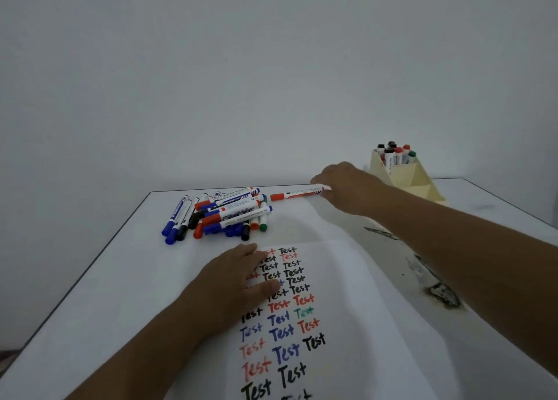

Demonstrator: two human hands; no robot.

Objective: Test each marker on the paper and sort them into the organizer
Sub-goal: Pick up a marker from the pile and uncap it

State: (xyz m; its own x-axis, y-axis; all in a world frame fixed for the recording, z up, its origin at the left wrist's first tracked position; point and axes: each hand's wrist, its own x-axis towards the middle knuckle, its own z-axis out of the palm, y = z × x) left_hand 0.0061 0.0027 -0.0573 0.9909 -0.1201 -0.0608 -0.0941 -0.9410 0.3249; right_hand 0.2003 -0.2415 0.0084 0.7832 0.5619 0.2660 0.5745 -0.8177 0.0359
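The right hand (344,185) grips a red-capped marker (297,193) by its tail, organizer (406,177) just behind it (several markers inside). The left hand (238,276) presses flat on the paper (332,324), fingers straight.

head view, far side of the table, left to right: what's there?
pile of markers → lone red-capped marker → right hand at that marker's right end → cream organizer holding markers.

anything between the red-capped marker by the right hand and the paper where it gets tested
Nothing visible does. The red-capped marker lies alone at the right hand, apart from the marker pile. Bare table runs from it to the paper, which the left hand presses flat.
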